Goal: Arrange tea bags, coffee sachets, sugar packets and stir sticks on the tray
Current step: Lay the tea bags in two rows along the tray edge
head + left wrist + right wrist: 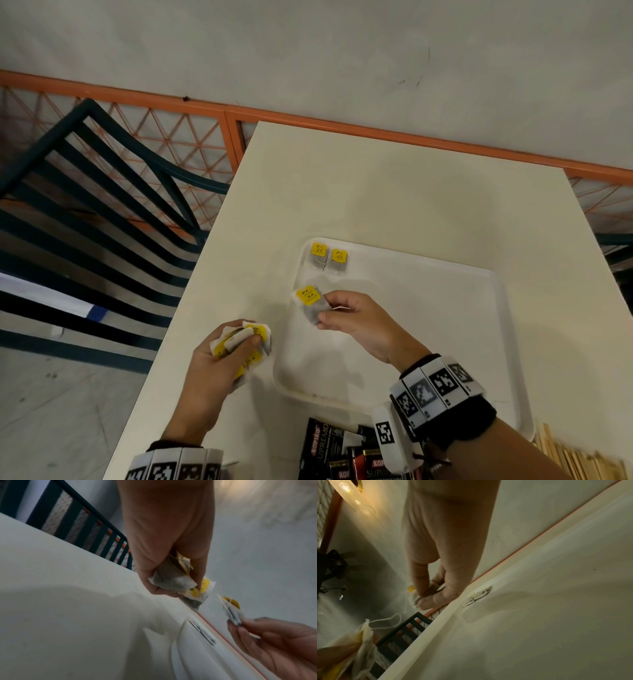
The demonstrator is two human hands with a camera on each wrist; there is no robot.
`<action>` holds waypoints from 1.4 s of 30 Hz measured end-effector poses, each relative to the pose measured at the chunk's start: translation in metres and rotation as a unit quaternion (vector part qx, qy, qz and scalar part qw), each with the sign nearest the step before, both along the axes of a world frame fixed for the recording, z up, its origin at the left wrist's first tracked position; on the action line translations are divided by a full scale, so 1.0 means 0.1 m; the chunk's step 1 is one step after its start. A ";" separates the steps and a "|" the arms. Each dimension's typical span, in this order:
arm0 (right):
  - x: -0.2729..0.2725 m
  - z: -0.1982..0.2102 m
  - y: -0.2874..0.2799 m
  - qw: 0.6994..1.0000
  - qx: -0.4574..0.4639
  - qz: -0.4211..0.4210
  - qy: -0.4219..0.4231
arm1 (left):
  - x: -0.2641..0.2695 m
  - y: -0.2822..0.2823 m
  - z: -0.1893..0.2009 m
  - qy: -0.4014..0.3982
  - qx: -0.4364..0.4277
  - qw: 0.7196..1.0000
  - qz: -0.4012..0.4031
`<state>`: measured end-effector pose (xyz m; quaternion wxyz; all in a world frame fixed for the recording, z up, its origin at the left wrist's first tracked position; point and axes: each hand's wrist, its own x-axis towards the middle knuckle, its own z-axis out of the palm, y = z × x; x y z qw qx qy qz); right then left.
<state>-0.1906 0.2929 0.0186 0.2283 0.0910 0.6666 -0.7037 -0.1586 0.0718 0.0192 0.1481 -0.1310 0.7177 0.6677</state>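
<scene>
A white tray (pixel 428 329) lies on the cream table (pixel 394 192). Two tea bags with yellow tags (pixel 329 255) lie side by side in the tray's far left corner. My right hand (pixel 323 313) pinches one tea bag (pixel 310 301) by its lower end just above the tray's left edge; the same tea bag (pixel 230 608) shows in the left wrist view. My left hand (pixel 239 344) grips a bunch of tea bags (pixel 245 337) over the table, left of the tray; the bunch (pixel 175 578) fills that hand's fingers.
Black and red coffee sachets (pixel 342 452) lie at the table's near edge under my right wrist. Wooden stir sticks (pixel 579 459) are at the near right. A dark slatted chair (pixel 102 192) stands left of the table, before an orange railing (pixel 205 106).
</scene>
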 end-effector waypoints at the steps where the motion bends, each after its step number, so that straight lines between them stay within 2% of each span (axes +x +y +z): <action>1: -0.02 -0.03 0.01 1.000 0.013 -0.022 -0.006 | 0.00 -0.04 -0.02 0.004 -0.008 1.000 0.003; 4: -0.09 -0.11 0.00 0.993 0.046 -0.101 -0.030 | 0.01 -0.13 -0.06 0.021 -0.022 0.999 0.014; 8: -0.20 -0.20 -0.11 0.971 0.165 -0.170 -0.022 | 0.03 -0.11 -0.07 0.028 -0.020 0.999 0.025; 11: -0.26 -0.24 -0.20 0.965 0.197 -0.175 -0.008 | 0.03 -0.08 -0.09 0.024 -0.007 0.999 0.025; 13: -0.26 -0.23 -0.25 0.953 0.291 -0.082 0.035 | 0.03 -0.08 -0.12 0.018 0.010 1.000 0.020; 14: -0.23 -0.24 -0.26 0.932 0.356 -0.016 0.065 | 0.02 -0.09 -0.13 0.016 0.018 1.000 0.019; 17: -0.10 -0.19 -0.25 0.828 0.523 0.119 0.166 | 0.02 -0.12 -0.15 0.016 0.036 0.999 0.011; 18: -0.06 -0.18 -0.22 0.802 0.543 0.150 0.199 | 0.02 -0.12 -0.15 0.016 0.039 0.999 0.012; 20: -0.01 -0.14 -0.17 0.775 0.545 0.221 0.232 | 0.02 -0.13 -0.16 0.018 0.047 0.999 0.016; 22: 0.02 -0.12 -0.14 0.753 0.556 0.282 0.210 | 0.02 -0.12 -0.18 0.020 0.058 0.998 0.015; 24: 0.02 -0.12 -0.14 0.746 0.564 0.303 0.185 | 0.01 -0.10 -0.20 0.021 0.066 0.998 0.011; 31: -0.07 -0.18 -0.23 0.744 0.567 0.282 0.212 | 0.00 -0.06 -0.19 0.011 0.092 0.996 -0.008; 35: -0.10 -0.20 -0.24 0.762 0.545 0.268 0.223 | 0.00 -0.03 -0.17 -0.017 0.123 0.992 -0.004; 37: -0.08 -0.18 -0.25 0.789 0.517 0.238 0.232 | 0.01 0.00 -0.16 -0.024 0.128 0.991 -0.004; 39: -0.05 -0.15 -0.28 0.829 0.471 0.185 0.238 | 0.03 0.04 -0.14 -0.023 0.137 0.990 0.001; 42: 0.05 -0.06 -0.35 0.915 0.336 0.138 0.174 | 0.02 0.11 -0.10 -0.028 0.167 0.985 0.023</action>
